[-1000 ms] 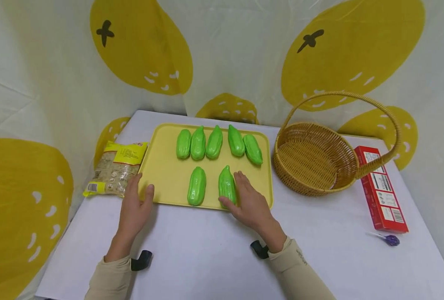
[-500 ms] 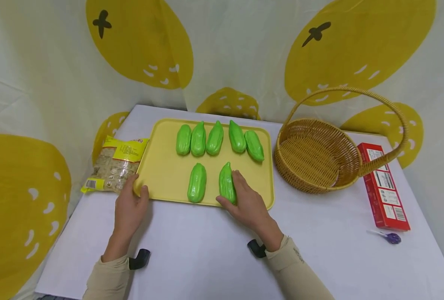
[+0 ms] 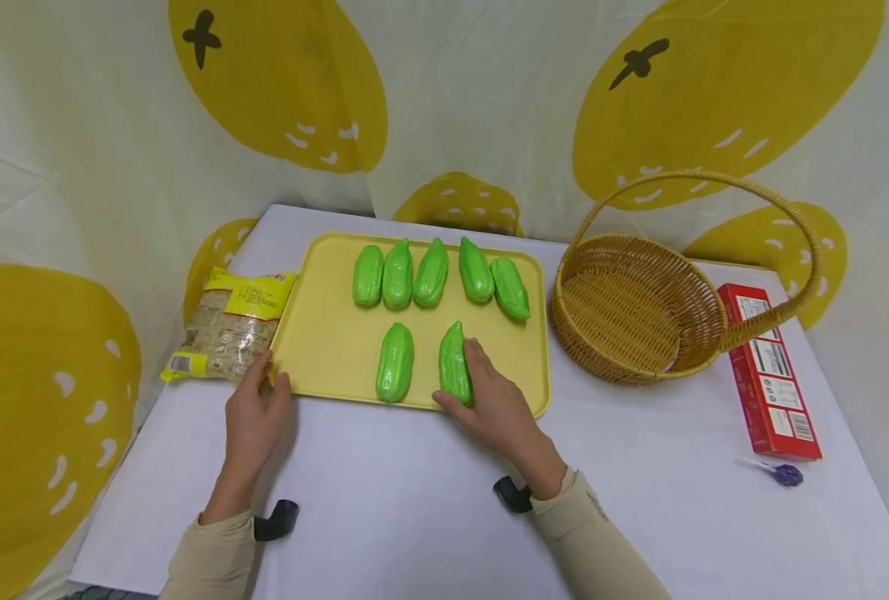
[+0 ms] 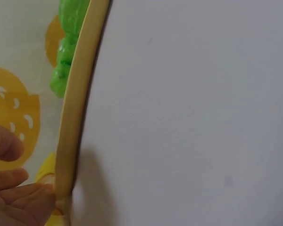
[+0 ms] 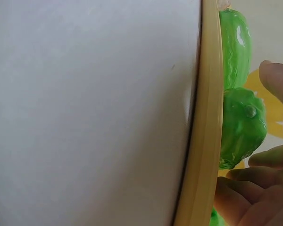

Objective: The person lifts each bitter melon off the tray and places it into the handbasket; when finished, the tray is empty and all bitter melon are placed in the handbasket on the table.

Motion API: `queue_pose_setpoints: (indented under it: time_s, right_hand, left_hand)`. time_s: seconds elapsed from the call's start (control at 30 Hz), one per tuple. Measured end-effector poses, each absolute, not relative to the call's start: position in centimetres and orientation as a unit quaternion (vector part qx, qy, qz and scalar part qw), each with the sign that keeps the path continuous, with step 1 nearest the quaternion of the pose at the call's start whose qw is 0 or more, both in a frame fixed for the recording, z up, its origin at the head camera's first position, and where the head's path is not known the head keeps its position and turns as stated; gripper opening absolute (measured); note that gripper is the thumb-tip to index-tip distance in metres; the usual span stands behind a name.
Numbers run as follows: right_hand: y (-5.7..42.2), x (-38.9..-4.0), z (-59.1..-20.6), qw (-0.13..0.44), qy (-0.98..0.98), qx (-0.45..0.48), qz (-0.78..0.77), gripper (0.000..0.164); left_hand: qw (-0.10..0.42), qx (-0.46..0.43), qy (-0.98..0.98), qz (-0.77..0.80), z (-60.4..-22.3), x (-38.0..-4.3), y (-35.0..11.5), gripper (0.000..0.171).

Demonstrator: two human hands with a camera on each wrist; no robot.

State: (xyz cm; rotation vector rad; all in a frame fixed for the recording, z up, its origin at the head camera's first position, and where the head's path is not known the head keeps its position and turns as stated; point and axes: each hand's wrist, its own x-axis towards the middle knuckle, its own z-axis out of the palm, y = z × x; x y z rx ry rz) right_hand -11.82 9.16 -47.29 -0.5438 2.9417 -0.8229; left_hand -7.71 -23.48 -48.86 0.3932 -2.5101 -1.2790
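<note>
Several glossy green bitter melons lie on a yellow tray [image 3: 324, 350]. Five stand in a back row; two lie nearer the front edge. My right hand [image 3: 500, 412] is beside the front-right bitter melon [image 3: 455, 367], fingers along its right side and thumb near its lower end. In the right wrist view, thumb and fingers stand apart on either side of that melon. The other front bitter melon [image 3: 395, 364] lies to its left. My left hand [image 3: 255, 417] is at the tray's front-left corner, fingertips right at the rim with the thumb spread apart.
A yellow-labelled clear bag [image 3: 230, 325] lies left of the tray. To the right stands a wicker basket [image 3: 586, 354] with a tall handle, beside a red box [image 3: 770, 375] and a purple lollipop [image 3: 787, 475]. A patterned curtain [image 3: 474, 100] hangs behind the white table.
My left hand has moved slightly left and down to the tray's corner. The right hand has come closer against the front-right bitter melon. The head view has tilted slightly down.
</note>
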Motion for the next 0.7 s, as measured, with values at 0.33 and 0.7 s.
queue_pose_setpoints:
  time_s: [0.33, 0.7]
  right_hand:
    - [8.9, -12.2, -47.2, 0.042, 0.947, -0.173, -0.268, 0.092]
    - [9.1, -12.3, -47.6, 0.041, 0.943, -0.182, -0.277, 0.090]
  left_hand:
    - [0.164, 0.165, -0.830, -0.506, -49.3, -7.8, -23.5, 0.050]
    - [0.127, 0.206, -0.821, -0.518, -50.1, -8.1, -24.0, 0.049]
